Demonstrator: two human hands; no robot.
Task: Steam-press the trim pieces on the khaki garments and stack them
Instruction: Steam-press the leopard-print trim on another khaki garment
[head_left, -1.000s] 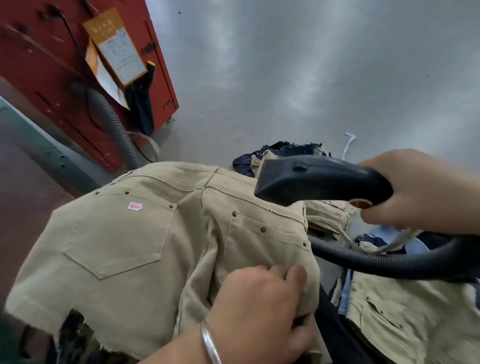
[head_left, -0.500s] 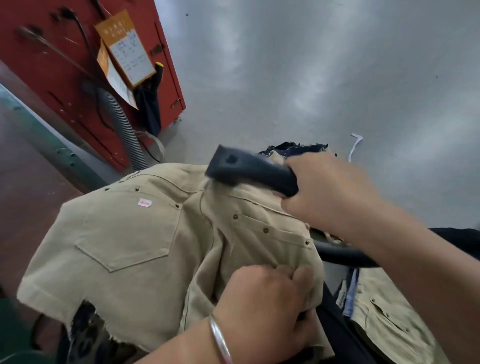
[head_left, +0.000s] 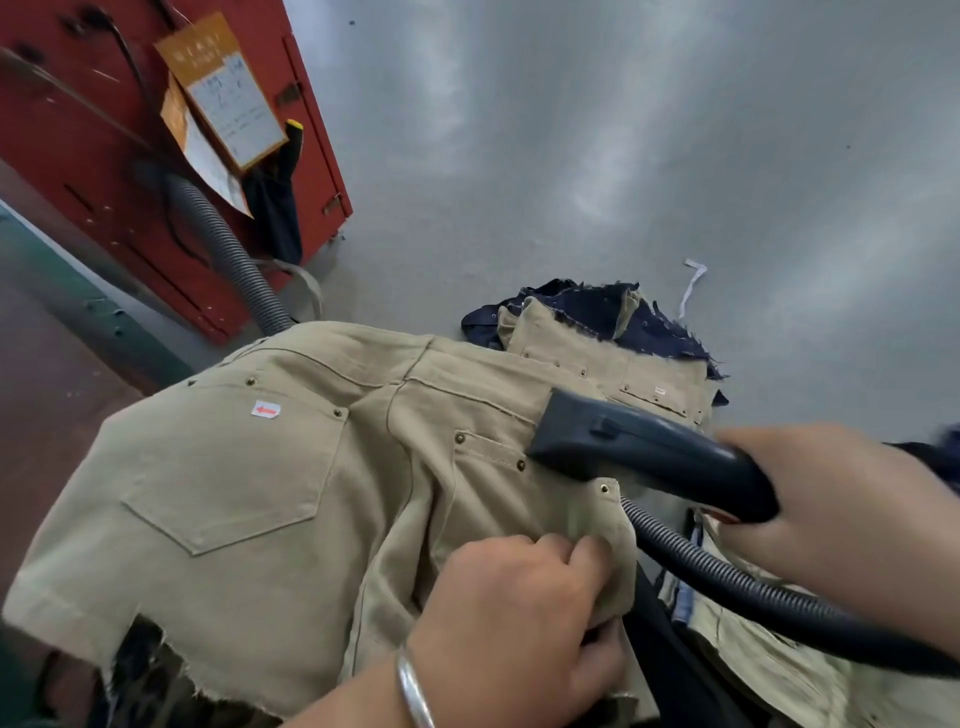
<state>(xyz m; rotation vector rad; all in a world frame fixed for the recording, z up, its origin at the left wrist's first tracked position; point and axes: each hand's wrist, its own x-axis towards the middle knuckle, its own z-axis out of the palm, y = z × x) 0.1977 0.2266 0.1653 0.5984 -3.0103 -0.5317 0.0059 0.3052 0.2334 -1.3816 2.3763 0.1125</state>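
Currently the khaki garment (head_left: 249, 499) is draped over a raised form, frayed hem hanging free at lower left. Its right edge is bunched and gripped by the left hand (head_left: 524, 623), fingers (head_left: 587, 551) curled into the cloth. The steam head (head_left: 613, 441) is pressed on the pocket trim, handle gripped by the right hand (head_left: 841, 499). Scalding is judged likely if steam drifts toward the near fingers; the hose (head_left: 727, 577) could snag the cloth edge. Open grey worktop (head_left: 623, 156) is left beyond.
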